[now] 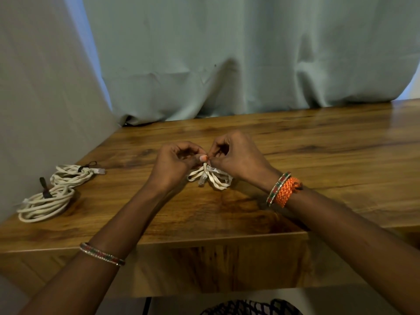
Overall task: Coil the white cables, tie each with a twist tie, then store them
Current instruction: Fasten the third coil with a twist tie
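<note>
A small coil of white cable [213, 178] lies on the wooden table [318, 155] at its middle. My left hand [175, 162] and my right hand [236, 155] meet just above the coil, fingers curled, and pinch something thin at its top; the tie itself is too small to make out. A clear plug sticks out under the coil. Two more white coils lie at the table's left: a near one [45, 203] and a far one [72, 175], each bound with a dark tie.
A pale green curtain [250, 64] hangs along the table's back edge. A grey wall [45, 98] bounds the left side. The table's front edge runs below my forearms, and a dark netted thing [250, 308] shows beneath it.
</note>
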